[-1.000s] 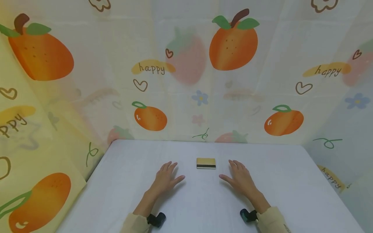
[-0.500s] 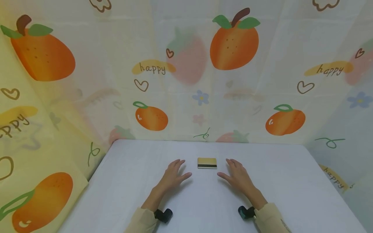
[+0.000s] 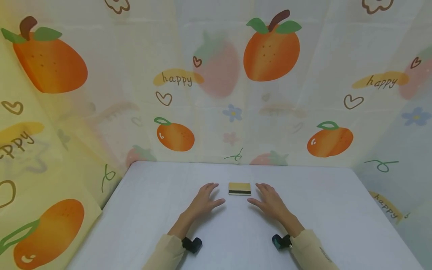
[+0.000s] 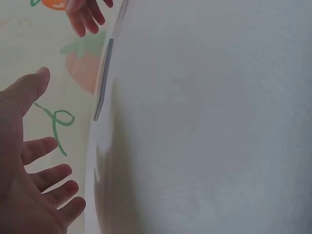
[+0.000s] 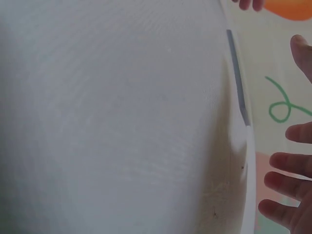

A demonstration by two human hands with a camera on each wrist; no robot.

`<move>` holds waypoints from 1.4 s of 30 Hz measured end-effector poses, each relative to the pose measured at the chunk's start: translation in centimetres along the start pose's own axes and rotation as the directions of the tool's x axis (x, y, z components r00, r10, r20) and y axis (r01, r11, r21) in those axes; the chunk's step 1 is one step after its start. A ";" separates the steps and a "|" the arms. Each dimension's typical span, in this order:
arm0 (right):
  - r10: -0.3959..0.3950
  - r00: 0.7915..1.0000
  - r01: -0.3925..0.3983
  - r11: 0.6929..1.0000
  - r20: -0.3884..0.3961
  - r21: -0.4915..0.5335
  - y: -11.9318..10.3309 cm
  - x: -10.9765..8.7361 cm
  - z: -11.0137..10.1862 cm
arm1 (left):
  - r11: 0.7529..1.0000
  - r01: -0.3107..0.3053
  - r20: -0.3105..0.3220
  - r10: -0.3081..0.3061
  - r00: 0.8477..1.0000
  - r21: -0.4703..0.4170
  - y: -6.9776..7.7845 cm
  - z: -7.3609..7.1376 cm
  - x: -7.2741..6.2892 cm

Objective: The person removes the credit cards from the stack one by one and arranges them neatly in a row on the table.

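A small flat gold rectangle [image 3: 239, 188] lies on the white table between my hands, with a dark band and a thin pale edge along its near side. Seen nearly edge-on in the left wrist view, the flat rectangle [image 4: 103, 80] shows as a thin grey strip. My left hand [image 3: 205, 200] hovers just left of it, fingers spread and slightly bent, holding nothing. On the other side my right hand [image 3: 270, 202] mirrors this, thumb apart from the fingers and palm turned inward. Gaps show between both hands' fingertips and the rectangle.
The white table [image 3: 236, 240] ends at a fruit-printed cloth [image 3: 216, 93] hanging behind it, with more printed cloth along the left and right sides. Each wrist carries a small black camera [image 3: 192, 245] below a beige sleeve [image 3: 165, 253].
Both hands have moved inward toward the gold rectangle, the left one rightward and the right one slightly leftward. The rectangle has stayed in place on the table.
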State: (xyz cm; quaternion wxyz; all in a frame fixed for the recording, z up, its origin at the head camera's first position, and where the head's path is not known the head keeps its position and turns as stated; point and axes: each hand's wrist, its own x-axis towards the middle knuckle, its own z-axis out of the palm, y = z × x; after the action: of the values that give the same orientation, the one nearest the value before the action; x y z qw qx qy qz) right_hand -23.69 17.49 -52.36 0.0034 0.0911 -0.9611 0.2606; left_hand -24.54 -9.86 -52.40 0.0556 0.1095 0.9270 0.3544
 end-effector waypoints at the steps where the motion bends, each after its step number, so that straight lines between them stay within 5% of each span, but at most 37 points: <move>1: -0.001 1.000 0.001 1.000 0.002 -0.003 -0.1 0.1 0.0 | 1.000 -0.004 0.001 0.004 1.000 -0.005 0.0 0.1 0.1; 26: -0.120 0.989 0.125 0.990 0.082 -0.061 -0.2 2.9 0.8 | 0.999 -0.046 0.047 0.047 0.998 -0.018 1.0 1.0 3.4; 42: -0.172 0.971 0.187 0.979 0.164 -0.082 -0.8 4.6 -0.4 | 0.989 -0.086 0.106 0.073 0.992 0.121 1.7 1.9 6.1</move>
State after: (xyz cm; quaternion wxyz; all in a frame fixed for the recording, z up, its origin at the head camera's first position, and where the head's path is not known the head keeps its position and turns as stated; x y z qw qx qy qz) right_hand -28.10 16.20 -51.34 -0.0440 0.1977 -0.9577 0.2044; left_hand -29.87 -5.91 -52.86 0.0813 0.1676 0.9383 0.2913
